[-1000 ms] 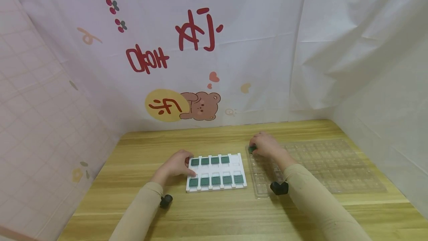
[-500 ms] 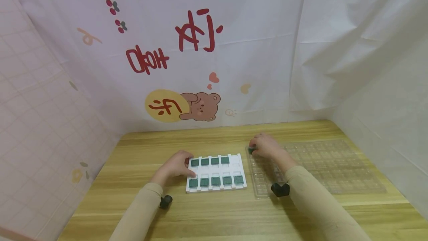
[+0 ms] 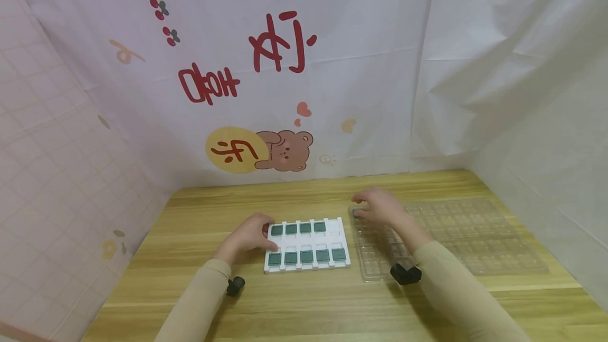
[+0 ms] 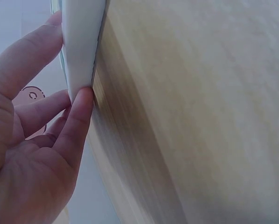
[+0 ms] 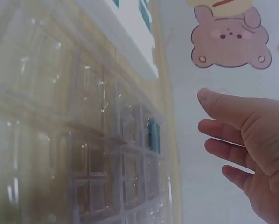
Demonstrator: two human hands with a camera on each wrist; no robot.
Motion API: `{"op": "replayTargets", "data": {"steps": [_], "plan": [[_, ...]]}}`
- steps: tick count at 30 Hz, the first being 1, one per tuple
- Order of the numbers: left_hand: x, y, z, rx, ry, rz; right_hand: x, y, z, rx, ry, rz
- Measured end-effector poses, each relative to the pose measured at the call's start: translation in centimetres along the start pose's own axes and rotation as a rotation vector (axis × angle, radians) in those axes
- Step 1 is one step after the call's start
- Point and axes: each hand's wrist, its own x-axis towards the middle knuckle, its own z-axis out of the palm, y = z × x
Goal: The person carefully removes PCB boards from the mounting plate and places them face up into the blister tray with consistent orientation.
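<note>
Head view: we find 9 green chips (image 3: 306,256) in the white tray (image 3: 313,241), left hand (image 3: 248,234) at its left edge. Left wrist view: thumb (image 4: 30,53) and fingers (image 4: 74,126) pinch that edge. Right wrist view: we record the right hand (image 5: 261,144) spread, gripping nothing, near 1 green chip (image 5: 154,135) in the far-left corner of the clear tray (image 5: 96,140).

In white rectangular tray (image 3: 304,240): green square boards (image 3: 306,256), nine, two rows. In adjacent clear plastic tray (image 3: 371,268), at corner: blue-green piece (image 5: 154,135).
</note>
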Motion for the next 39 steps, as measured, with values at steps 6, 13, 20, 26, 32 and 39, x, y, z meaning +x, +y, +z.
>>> {"op": "replayTargets", "data": {"steps": [6, 13, 20, 26, 32, 39], "plan": [[0.1, -0.2, 0.1, -0.008, 0.001, -0.015, -0.5, -0.9, -0.4, 0.019, 0.063, -0.045], [0.2, -0.4, 0.1, -0.012, 0.001, 0.002, -1.4, -2.6, -1.4, 0.008, 0.135, -0.113], [0.2, -0.4, 0.1, -0.005, 0.006, -0.017, -2.3, -4.0, -2.0, -0.008, 0.173, -0.182], [0.3, -0.4, 0.1, -0.014, 0.002, 0.02, -3.3, -4.9, -1.6, -0.016, 0.23, -0.251], [0.3, -0.4, 0.1, -0.005, -0.006, 0.013, -3.9, -5.5, -0.7, -0.011, 0.258, -0.308], [0.2, -0.3, 0.1, 0.009, 0.003, -0.004, -4.6, -6.1, 0.3, -0.009, 0.203, -0.305]]}}
